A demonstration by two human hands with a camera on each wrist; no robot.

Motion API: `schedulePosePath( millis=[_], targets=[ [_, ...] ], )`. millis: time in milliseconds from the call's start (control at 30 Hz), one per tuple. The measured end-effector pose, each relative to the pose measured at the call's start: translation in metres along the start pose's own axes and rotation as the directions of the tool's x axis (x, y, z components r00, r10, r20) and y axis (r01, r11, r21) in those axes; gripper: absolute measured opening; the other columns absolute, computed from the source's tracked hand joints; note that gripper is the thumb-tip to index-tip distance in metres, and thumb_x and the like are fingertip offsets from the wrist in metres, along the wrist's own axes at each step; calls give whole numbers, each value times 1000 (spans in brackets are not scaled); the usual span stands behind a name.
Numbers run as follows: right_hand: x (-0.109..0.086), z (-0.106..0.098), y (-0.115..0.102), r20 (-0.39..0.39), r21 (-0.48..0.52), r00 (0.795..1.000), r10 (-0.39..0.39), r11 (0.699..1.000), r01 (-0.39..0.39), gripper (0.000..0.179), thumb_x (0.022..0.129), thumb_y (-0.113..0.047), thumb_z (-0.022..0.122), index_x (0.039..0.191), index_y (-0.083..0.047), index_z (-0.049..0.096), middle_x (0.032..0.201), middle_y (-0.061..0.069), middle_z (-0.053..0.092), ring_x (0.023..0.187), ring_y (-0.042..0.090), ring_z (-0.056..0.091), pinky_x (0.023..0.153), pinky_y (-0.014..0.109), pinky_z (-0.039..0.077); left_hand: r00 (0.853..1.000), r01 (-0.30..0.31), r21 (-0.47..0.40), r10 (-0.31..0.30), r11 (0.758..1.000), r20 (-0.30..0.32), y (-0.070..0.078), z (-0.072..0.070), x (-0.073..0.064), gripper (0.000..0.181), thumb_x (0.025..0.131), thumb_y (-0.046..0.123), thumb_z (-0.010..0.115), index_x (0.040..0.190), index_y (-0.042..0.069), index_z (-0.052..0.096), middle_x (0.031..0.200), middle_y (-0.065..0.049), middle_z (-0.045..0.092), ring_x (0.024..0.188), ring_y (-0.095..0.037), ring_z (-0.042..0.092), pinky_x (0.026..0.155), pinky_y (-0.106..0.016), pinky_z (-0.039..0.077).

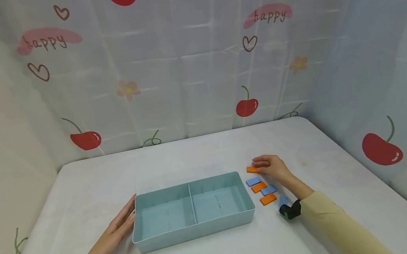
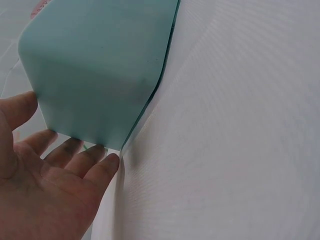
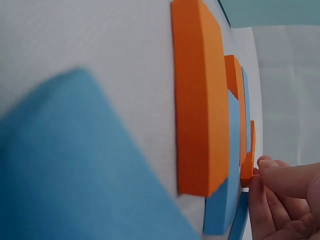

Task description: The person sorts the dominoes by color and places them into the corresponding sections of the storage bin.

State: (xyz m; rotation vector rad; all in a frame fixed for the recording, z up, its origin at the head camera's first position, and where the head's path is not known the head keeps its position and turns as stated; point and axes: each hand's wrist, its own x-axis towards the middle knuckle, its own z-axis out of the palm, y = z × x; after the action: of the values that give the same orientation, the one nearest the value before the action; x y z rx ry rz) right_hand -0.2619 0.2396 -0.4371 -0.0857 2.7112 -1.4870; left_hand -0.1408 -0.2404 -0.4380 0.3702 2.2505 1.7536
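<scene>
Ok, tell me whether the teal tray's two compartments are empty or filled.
Empty. The head view shows both compartments of the teal tray with bare floors; the orange and blue tiles all lie outside on the table.

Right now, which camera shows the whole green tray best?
The head view: the tray shows whole, with both compartments and the left hand against its end. The left wrist view shows only one corner. The right wrist view catches just a sliver at the top.
</scene>
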Motion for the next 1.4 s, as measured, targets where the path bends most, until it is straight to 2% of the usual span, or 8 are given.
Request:
schedulePosePath(
  millis=[367,733,800,867,967,1033,1167,1400],
  targets=[
    [1,5,2,-86,-128,996,11,991,-22,28,87,3,63,115,4,62,106,15,66,101,29,60,89,40,48,1000,15,-14,-16,1000,-7,-3,-2,0,57,104,25,35,152,15,6,154,-8,6,138,-30,6,91,-9,31],
    [-3,7,6,-108,-129,991,-74,990,60,35,82,9,67,116,6,60,107,18,65,98,29,62,84,37,51,999,40,6,-40,999,-28,-1,-1,1,58,103,28,37,152,17,9,154,-6,8,138,-29,7,92,-11,31],
    [-3,7,6,-109,-125,990,-87,989,73,35,81,10,67,115,6,61,105,18,65,95,29,62,82,37,52,998,47,9,-47,999,-30,-2,-1,1,58,103,29,37,152,17,8,154,-6,8,138,-29,7,97,-18,32],
    [-3,7,6,-113,-124,990,-87,990,73,34,80,11,67,113,5,62,101,16,66,91,28,63,80,36,53,998,49,8,-49,999,-31,-2,-1,2,58,103,29,37,152,17,8,154,-7,7,138,-29,8,103,-30,31],
    [-4,8,5,-110,-114,990,-92,990,79,31,80,12,66,111,4,64,98,14,66,88,26,63,78,35,53,999,46,8,-46,999,-30,-2,0,2,58,103,28,37,152,16,8,154,-8,7,138,-30,8,105,-46,26],
    [-5,8,6,-106,-117,991,-87,990,75,29,81,11,66,109,2,66,97,11,67,87,24,63,78,34,53,999,42,8,-41,999,-30,-2,0,1,58,103,28,36,152,15,8,154,-9,7,138,-31,8,104,-50,24],
    [-6,8,8,-98,-112,992,-76,992,65,24,82,8,66,105,1,68,94,9,68,86,23,63,78,34,53,999,42,12,-41,999,-27,-1,0,1,58,103,28,36,152,15,8,154,-9,7,138,-31,8,104,-45,26],
    [-9,9,7,-119,-97,992,-49,995,37,19,83,6,67,101,1,69,90,9,69,84,23,65,77,33,54,999,44,3,-44,999,-22,0,0,0,58,103,28,37,152,16,8,154,-8,7,138,-29,7,97,-18,31]
  ],
)
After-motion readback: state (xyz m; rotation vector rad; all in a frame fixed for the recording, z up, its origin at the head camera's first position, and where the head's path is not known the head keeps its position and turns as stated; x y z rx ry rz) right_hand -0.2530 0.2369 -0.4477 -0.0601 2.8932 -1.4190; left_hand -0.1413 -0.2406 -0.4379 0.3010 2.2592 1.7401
